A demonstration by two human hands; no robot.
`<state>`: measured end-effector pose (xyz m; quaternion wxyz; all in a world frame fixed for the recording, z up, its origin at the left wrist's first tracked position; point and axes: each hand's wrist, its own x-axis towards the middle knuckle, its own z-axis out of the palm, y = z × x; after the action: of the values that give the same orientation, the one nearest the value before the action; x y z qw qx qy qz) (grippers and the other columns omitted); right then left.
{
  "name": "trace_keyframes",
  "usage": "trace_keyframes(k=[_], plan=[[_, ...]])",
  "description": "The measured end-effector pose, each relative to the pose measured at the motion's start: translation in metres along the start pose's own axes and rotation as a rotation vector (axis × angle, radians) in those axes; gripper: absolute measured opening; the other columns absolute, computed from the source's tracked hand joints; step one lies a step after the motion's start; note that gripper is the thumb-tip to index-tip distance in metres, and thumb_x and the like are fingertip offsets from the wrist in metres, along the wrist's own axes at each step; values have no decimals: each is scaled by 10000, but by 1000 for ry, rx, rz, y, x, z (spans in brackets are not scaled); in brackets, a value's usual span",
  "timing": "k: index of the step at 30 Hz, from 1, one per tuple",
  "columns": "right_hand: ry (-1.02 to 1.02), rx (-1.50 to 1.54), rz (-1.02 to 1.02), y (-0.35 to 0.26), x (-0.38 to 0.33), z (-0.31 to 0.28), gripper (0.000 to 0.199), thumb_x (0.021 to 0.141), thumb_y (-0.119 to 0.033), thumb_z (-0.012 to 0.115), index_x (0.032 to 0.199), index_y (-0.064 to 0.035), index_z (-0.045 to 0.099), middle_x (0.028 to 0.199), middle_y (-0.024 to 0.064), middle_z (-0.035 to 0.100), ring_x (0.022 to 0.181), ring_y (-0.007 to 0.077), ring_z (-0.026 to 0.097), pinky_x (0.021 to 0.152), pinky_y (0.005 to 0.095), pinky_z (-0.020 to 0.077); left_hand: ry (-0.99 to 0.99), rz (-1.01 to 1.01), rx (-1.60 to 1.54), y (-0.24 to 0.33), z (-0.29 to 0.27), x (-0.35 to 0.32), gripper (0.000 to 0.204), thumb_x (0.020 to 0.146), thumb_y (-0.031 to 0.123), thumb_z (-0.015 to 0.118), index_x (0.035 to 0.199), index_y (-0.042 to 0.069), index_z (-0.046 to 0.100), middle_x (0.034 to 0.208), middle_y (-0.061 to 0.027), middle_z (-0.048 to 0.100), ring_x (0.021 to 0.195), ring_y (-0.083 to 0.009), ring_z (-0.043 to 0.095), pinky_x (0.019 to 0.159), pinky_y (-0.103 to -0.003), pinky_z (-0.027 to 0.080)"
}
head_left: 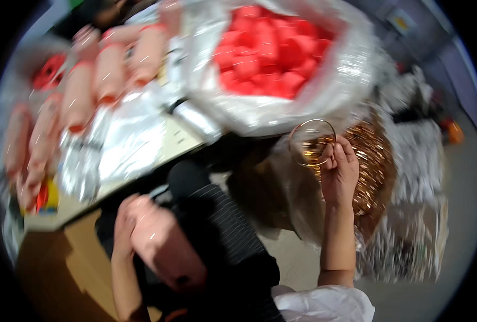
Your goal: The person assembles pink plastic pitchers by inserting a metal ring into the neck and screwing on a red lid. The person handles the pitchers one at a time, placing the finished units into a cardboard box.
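Observation:
My left hand (123,225) is closed around the upper end of a pink bottle-shaped plastic body (166,244), which lies slanted across my lap. Out to the right, my right hand (339,169) pinches a thin gold-coloured ring (298,126) at its edge and holds it up. Beneath that hand stands an open bag full of shiny gold metal pieces (370,166). The ring is apart from the pink body.
Several similar pink bodies (109,75) lie on the table (182,139) at the left, beside clear plastic bags (131,134). A big clear bag (206,70) of red plastic caps (265,43) sits at the table's back. Wrapped bundles (410,236) lie on the floor at right.

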<state>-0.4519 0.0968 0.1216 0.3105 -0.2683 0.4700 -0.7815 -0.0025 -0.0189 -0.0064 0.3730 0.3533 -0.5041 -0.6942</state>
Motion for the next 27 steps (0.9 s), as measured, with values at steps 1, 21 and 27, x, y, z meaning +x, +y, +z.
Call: trace_keyframes(k=[1, 21, 27], plan=[[-107, 149, 119, 27, -4, 18, 245, 990, -55, 589, 1230, -8, 611, 843, 30, 617, 642, 67, 499, 575, 206, 408, 9, -17, -3, -8, 1, 6, 691, 971, 447, 601, 1487, 25, 418, 1383, -161, 566, 1281, -261, 550, 1108, -393, 424], [-734, -101, 419, 195, -169, 173, 384, 889, 77, 532, 1260, -2, 473, 1353, 159, 526, 1238, 216, 542, 1101, 382, 406, 259, 137, -50, 10, 17, -62, 510, 992, 191, 610, 1434, -11, 455, 1382, -131, 562, 1294, -209, 536, 1097, -357, 423], [-631, -78, 511, 187, -172, 181, 274, 909, 0, 496, 1178, -24, 450, 1225, 161, 584, 1120, 191, 580, 1014, 345, 464, 362, 118, 27, 8, 24, -72, 451, 1004, 136, 547, 1420, -16, 462, 1388, -124, 537, 1274, -209, 541, 1097, -358, 419]])
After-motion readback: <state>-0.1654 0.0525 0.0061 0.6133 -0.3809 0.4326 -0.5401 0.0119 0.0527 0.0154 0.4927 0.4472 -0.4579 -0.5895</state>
